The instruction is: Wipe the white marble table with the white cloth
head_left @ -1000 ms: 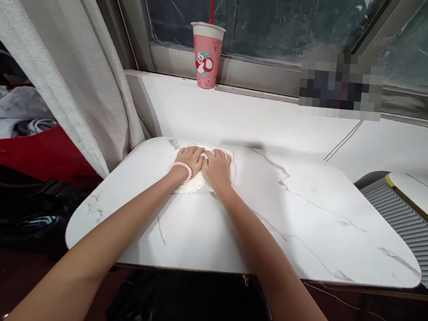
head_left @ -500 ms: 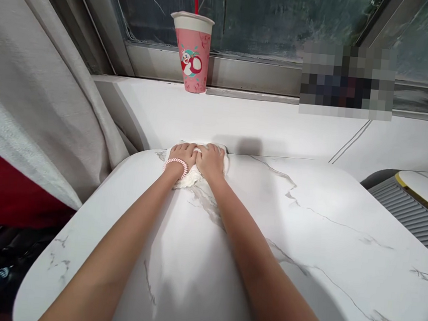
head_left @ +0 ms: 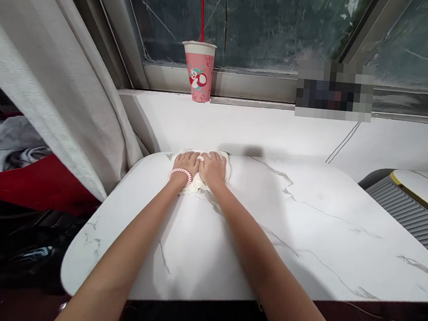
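Note:
A white cloth (head_left: 198, 184) lies bunched on the white marbled table (head_left: 243, 253), close to its far edge by the wall. My left hand (head_left: 187, 163) presses down on the cloth's left part, palm down with fingers laid over it; a pink coiled band (head_left: 180, 173) circles the wrist. Beside it, my right hand (head_left: 213, 169) lies palm down on the right part, its fingers spread a little. The thumbs nearly meet in the middle. Both hands cover much of the cloth, and both forearms reach straight across the table.
A pink paper cup (head_left: 200, 74) with a red straw stands on the window ledge (head_left: 252, 104) behind the hands. At left hangs a pale curtain (head_left: 79, 69), with red fabric (head_left: 47, 183) beyond it. A grey ribbed surface (head_left: 408, 210) lies to the right. One ledge item is pixelated.
The view has shifted back a little, so the table's near edge and more of the left side show. Both hands stay on the cloth near the wall.

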